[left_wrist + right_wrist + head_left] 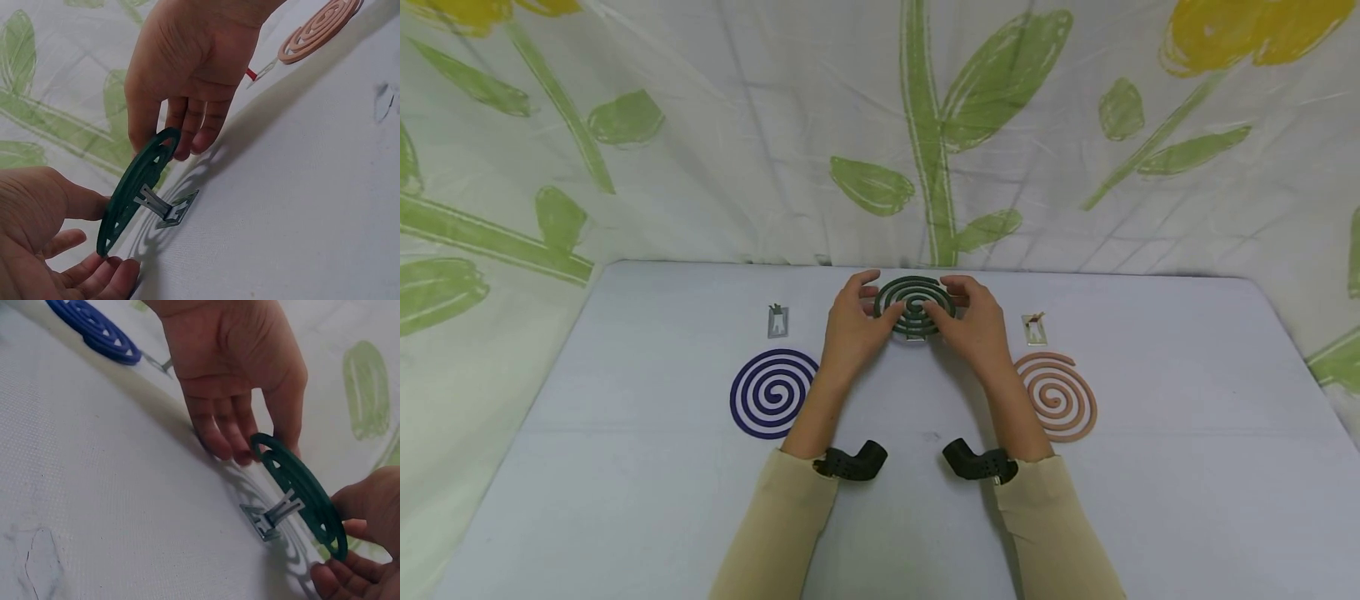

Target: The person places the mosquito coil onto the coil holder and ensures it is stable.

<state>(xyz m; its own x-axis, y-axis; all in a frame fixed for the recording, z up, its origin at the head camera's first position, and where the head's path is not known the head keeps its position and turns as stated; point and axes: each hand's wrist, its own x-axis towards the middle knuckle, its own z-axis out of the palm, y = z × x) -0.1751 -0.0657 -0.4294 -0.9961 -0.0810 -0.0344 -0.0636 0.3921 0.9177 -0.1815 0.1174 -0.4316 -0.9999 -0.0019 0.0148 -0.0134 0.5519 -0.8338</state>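
Both hands hold a green mosquito coil (915, 306) from opposite sides at the middle of the table's far edge. My left hand (859, 321) grips its left rim, and my right hand (972, 321) grips its right rim, with both thumbs over the upper face. In the left wrist view the coil (128, 187) sits over the upright prongs of a small metal coil stand (169, 209). From the right wrist, the prongs of that stand (269, 520) rise to the underside of the coil (303, 494). The head view shows just the stand's front edge below the coil.
A dark blue mosquito coil (777, 395) lies flat on the white table (917, 517) to the left, with a metal stand (778, 322) behind it. An orange-brown coil (1055, 401) lies to the right, partly behind the forearm, near another stand (1034, 330). A leaf-patterned curtain (760, 167) hangs behind.
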